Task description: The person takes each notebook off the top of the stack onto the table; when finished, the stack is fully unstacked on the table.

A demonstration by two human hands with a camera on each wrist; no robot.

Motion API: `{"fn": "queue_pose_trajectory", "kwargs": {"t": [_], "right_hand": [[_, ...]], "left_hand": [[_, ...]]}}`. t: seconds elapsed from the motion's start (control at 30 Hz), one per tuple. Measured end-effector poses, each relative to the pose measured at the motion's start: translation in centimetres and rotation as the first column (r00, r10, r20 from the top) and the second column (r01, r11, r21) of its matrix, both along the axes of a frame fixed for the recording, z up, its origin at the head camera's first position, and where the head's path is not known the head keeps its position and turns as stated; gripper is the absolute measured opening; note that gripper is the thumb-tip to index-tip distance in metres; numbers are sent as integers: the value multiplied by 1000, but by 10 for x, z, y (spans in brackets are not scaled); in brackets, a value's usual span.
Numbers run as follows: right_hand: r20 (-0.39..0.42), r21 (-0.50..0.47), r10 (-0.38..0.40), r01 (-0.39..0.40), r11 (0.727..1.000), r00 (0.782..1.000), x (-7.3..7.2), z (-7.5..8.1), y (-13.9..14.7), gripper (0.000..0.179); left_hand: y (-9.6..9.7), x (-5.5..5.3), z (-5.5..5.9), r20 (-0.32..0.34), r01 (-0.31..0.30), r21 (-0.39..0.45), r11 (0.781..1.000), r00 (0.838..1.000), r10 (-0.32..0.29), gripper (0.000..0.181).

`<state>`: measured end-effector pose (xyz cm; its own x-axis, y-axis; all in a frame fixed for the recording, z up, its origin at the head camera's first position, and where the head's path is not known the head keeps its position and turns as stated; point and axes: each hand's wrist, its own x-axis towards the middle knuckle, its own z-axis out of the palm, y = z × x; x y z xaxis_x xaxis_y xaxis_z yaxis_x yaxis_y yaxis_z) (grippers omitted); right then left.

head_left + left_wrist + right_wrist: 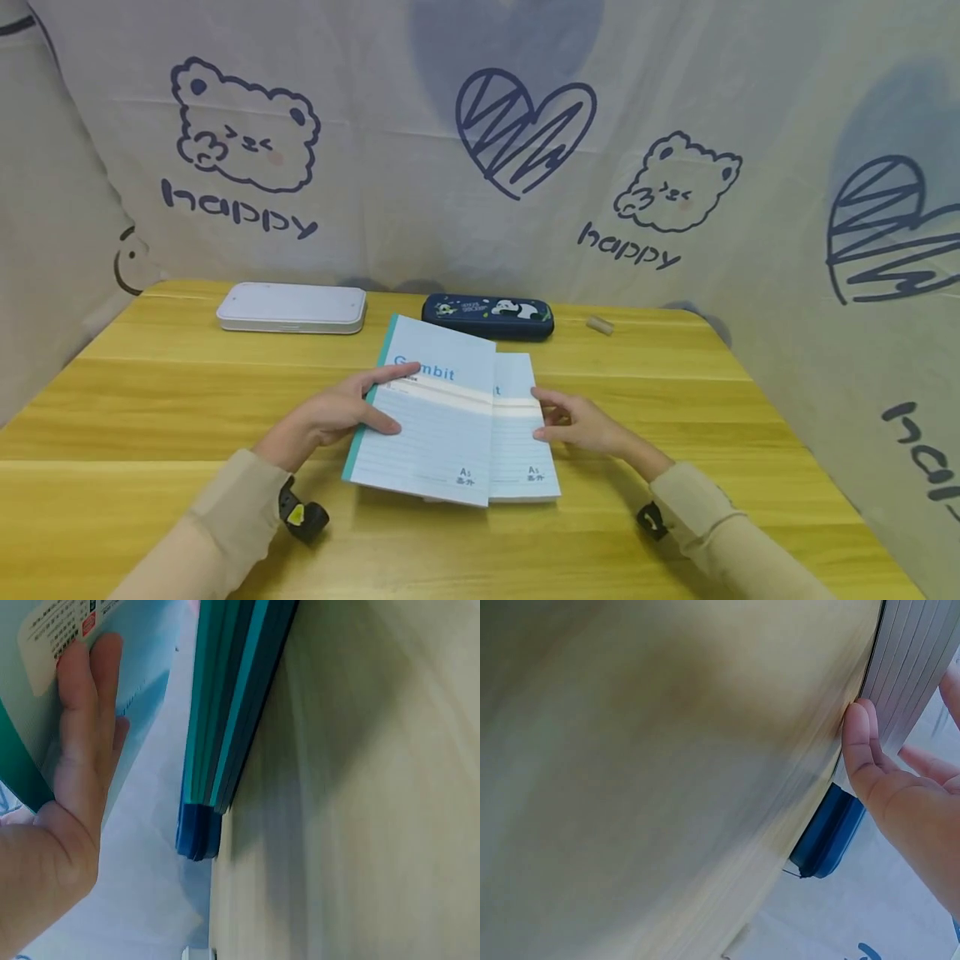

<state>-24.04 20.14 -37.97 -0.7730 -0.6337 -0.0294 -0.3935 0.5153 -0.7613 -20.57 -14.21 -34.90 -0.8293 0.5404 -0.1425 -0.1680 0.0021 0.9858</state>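
A light blue notebook with a teal spine is lifted and slightly tilted. My left hand grips it at the spine edge, thumb and index finger on the front cover. Other fingers of the left hand lie against its back cover in the left wrist view. Beneath it, partly hidden, a stack of similar notebooks lies on the table. My right hand touches the stack's right edge. In the right wrist view, fingers of the right hand rest along the page edges of the stack.
A white case lies at the back left of the wooden table. Behind the notebooks is a dark blue panda pencil case. A small tan piece lies to its right. A printed cloth hangs behind the table.
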Motion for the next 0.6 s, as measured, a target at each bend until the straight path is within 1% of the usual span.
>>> {"fn": "queue_pose_trajectory", "kwargs": {"t": [0.07, 0.3, 0.47, 0.6], "right_hand": [[-1, 1, -1, 1, 1000, 1000, 0, 0, 0, 61], [-1, 3, -8, 8, 1000, 1000, -1, 0, -1, 60], [0, 5, -6, 6, 1000, 1000, -2, -1, 0, 60], [5, 2, -4, 4, 1000, 1000, -1, -1, 0, 61]], "left_hand": [[-4, 0, 2, -13, -8, -2, 1000, 1000, 8, 79], [-25, -2, 6, -46, -67, -19, 998, 997, 66, 80], [-44, -1, 7, -77, -102, -40, 994, 992, 99, 82], [-57, 1, 7, -79, -117, -51, 992, 991, 113, 83]]}}
